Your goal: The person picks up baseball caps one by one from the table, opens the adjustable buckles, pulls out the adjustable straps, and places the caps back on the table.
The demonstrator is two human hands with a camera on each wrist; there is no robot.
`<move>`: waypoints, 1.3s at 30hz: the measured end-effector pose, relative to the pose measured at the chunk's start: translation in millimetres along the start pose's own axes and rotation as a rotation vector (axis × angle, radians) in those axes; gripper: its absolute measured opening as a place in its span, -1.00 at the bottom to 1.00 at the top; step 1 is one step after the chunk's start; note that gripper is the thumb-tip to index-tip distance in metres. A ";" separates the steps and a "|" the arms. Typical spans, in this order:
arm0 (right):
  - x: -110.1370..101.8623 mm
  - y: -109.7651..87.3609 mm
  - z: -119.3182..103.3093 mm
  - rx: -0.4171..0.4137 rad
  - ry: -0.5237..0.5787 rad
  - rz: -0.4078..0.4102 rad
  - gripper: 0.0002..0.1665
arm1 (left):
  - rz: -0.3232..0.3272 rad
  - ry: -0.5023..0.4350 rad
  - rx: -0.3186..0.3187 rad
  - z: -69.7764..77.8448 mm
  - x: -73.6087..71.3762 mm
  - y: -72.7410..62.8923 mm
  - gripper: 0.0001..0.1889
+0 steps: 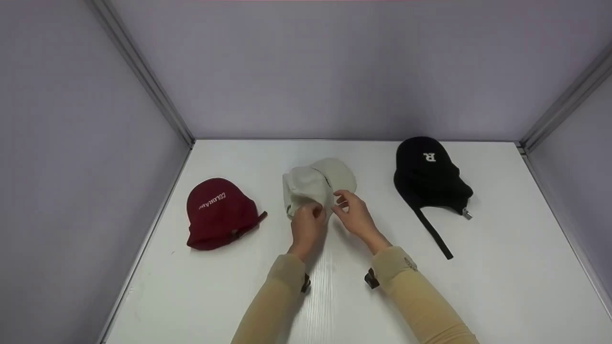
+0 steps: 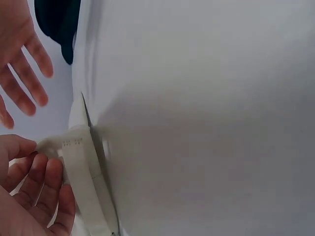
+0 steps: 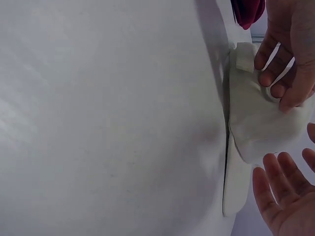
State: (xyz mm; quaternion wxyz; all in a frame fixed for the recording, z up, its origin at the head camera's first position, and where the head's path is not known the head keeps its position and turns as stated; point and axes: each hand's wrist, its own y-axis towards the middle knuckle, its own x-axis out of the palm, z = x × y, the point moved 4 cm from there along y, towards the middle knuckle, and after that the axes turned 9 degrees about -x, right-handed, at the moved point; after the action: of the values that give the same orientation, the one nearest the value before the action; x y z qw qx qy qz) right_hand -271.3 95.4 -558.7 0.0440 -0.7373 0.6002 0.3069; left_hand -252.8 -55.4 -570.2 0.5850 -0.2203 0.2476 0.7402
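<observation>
A cream baseball cap (image 1: 306, 184) lies at the middle of the white table, its brim (image 1: 340, 174) pointing to the far right. With curled fingers my left hand (image 1: 306, 229) pinches the near edge of the cap's crown; the left wrist view shows the fabric band (image 2: 81, 167) beside those fingers. To the right, my right hand (image 1: 356, 219) hovers close to the crown and brim. Its fingers are loosely bent and spread, and in the right wrist view the right hand (image 3: 290, 199) holds nothing.
A dark red cap (image 1: 217, 217) with white lettering lies left of the hands. On the right sits a black cap (image 1: 425, 172) with a white letter, its long strap (image 1: 435, 234) trailing toward the front. Grey panels (image 1: 354, 71) wall in the table's back and sides.
</observation>
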 end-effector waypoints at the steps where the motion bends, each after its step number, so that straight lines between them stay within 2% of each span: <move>1: -0.5 -0.6 0.8 -0.001 0.006 0.002 -0.60 | -0.011 -0.008 0.004 1.0 1.5 -2.8 -0.89; 8: -3.7 -4.8 5.1 0.019 0.006 -0.002 -0.68 | -0.106 -0.044 0.040 7.8 9.5 -17.9 -0.86; 13: -5.1 -5.9 5.5 0.027 -0.010 0.008 -0.74 | -0.132 -0.023 0.034 9.1 10.6 -21.9 -0.88; 17: -5.3 -6.4 4.8 0.025 -0.090 0.018 -0.80 | -0.148 -0.018 0.024 9.1 9.4 -22.6 -0.89; 20: -5.1 -7.4 3.7 0.021 -0.161 0.026 -0.83 | -0.144 0.006 0.046 9.3 6.8 -23.8 -0.91; 23: -4.2 -8.5 3.2 0.017 -0.193 0.024 -0.83 | -0.099 0.057 0.105 10.1 -1.1 -25.7 -0.92; 27: -3.3 -9.6 5.2 0.007 -0.180 0.023 -0.84 | 0.028 0.114 0.218 10.6 -19.7 -25.7 -0.95; 30: -3.5 -9.7 7.4 -0.004 -0.145 0.030 -0.84 | 0.134 0.129 0.293 9.1 -36.3 -20.7 -0.89; 32: -3.5 -9.7 8.5 -0.003 -0.122 0.033 -0.84 | 0.168 0.135 0.339 6.6 -45.9 -14.4 -0.81; 34: -3.3 -9.8 9.1 0.002 -0.107 0.032 -0.84 | 0.155 0.155 0.377 3.1 -52.8 -7.2 -0.71; 39: -1.7 -12.0 9.4 0.030 -0.095 0.019 -0.82 | 0.020 0.237 0.438 -9.1 -59.0 6.4 -0.55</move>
State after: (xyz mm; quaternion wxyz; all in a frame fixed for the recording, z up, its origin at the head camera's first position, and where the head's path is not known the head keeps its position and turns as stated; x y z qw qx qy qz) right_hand -264.3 104.2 -569.1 0.0808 -0.7152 0.6092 0.3330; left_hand -245.8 -107.0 -540.3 0.5785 -0.1710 0.4711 0.6436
